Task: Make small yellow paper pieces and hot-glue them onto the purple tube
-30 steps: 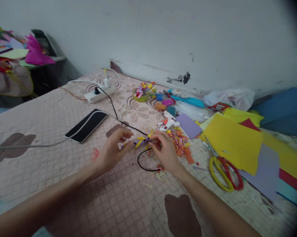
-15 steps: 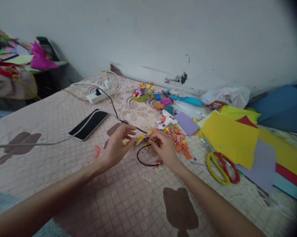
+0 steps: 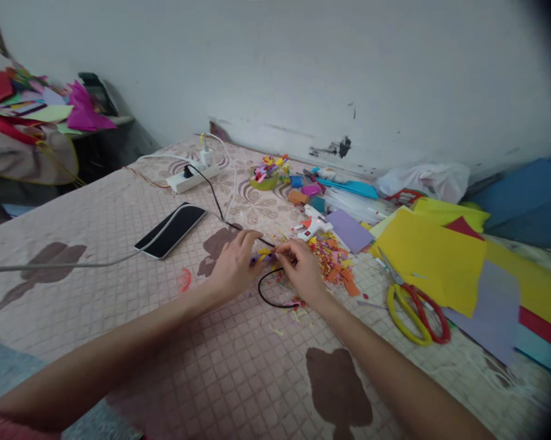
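My left hand (image 3: 237, 261) is bent around a small purple and yellow paper strip (image 3: 262, 256), thumb against its near end. At the strip's other end, my right hand (image 3: 303, 272) has thumb and forefinger pinched together. What lies between those fingertips is too small to make out. A black cord (image 3: 265, 297) runs past the strip and curls in a loop below my right hand. Just beyond my hands a white glue gun (image 3: 314, 227) rests on the table. Cut paper scraps (image 3: 337, 266) are heaped beside my right hand.
Red and yellow scissors (image 3: 415, 308) lie on yellow paper sheets (image 3: 431, 263) at the right. A black phone (image 3: 172, 231) lies to the left, crossed by a grey cable. Behind are a white power strip (image 3: 195, 177) and a green bowl (image 3: 264, 182) of paper pieces.
My left hand has moved right, closer to my right hand, and its fingers now cover more of the paper strip. The view has shifted slightly.
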The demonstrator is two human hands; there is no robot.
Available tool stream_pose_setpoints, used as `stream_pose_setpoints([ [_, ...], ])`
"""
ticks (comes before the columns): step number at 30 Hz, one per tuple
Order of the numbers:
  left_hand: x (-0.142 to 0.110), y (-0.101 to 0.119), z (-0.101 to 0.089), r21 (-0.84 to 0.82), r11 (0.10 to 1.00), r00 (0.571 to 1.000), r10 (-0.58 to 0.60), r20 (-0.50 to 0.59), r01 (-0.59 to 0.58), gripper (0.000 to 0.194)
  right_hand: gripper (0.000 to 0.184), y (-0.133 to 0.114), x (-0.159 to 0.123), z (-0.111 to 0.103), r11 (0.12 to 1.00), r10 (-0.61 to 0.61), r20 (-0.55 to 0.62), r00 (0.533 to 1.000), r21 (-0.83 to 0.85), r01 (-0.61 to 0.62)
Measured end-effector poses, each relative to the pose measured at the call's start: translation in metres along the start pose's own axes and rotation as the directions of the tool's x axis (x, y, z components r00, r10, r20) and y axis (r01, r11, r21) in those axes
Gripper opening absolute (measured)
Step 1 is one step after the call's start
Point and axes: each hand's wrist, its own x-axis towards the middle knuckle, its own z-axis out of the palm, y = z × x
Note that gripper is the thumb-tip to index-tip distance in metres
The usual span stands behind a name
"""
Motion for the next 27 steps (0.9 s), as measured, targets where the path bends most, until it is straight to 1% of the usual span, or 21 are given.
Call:
stream_pose_setpoints([
  [3,0.003,0.003,0.008,0.037,0.998,0.997,-0.055,0.062,0.053,0.045,0.008,0.002,0.001,0.001,1.0,0.0,-0.006,1.0,-0.009,0.0],
  [6,0.003,0.004,0.011,0.047,0.997,0.995,-0.072,0.071,0.069,0.045,0.007,0.002,0.001,0.001,1.0,0.011,-0.008,1.0,-0.009,-0.011],
  [9,0.003,0.003,0.012,0.053,0.996,0.994,-0.078,0.072,0.075,0.047,0.005,0.0,0.0,-0.003,0.997,0.066,0.01,0.998,0.037,-0.066],
  [13,0.005,0.0,0.009,0.092,0.992,0.993,-0.094,0.076,0.087,0.05,0.003,-0.007,-0.008,-0.018,0.968,0.177,0.08,0.981,0.164,-0.188],
  [15,0.007,-0.002,0.008,0.115,0.99,0.993,-0.095,0.067,0.087,0.05,0.004,-0.01,-0.014,-0.028,0.953,0.209,0.106,0.972,0.202,-0.227],
  [18,0.011,-0.006,0.006,0.132,0.987,0.994,-0.1,0.036,0.095,0.049,0.006,-0.016,-0.024,-0.047,0.934,0.244,0.102,0.964,0.242,-0.262],
  [22,0.014,-0.01,0.005,0.141,0.985,0.994,-0.108,0.033,0.103,0.048,0.009,-0.024,-0.035,-0.074,0.914,0.297,0.042,0.954,0.278,-0.297],
  [25,0.013,-0.011,0.004,0.107,0.988,0.992,-0.117,0.044,0.112,0.053,0.009,-0.025,-0.039,-0.092,0.911,0.316,-0.062,0.947,0.297,-0.285],
  [27,0.011,-0.012,0.0,0.051,0.992,0.993,-0.12,0.018,0.119,0.056,0.009,-0.023,-0.04,-0.099,0.913,0.318,-0.12,0.94,0.305,-0.27],
])
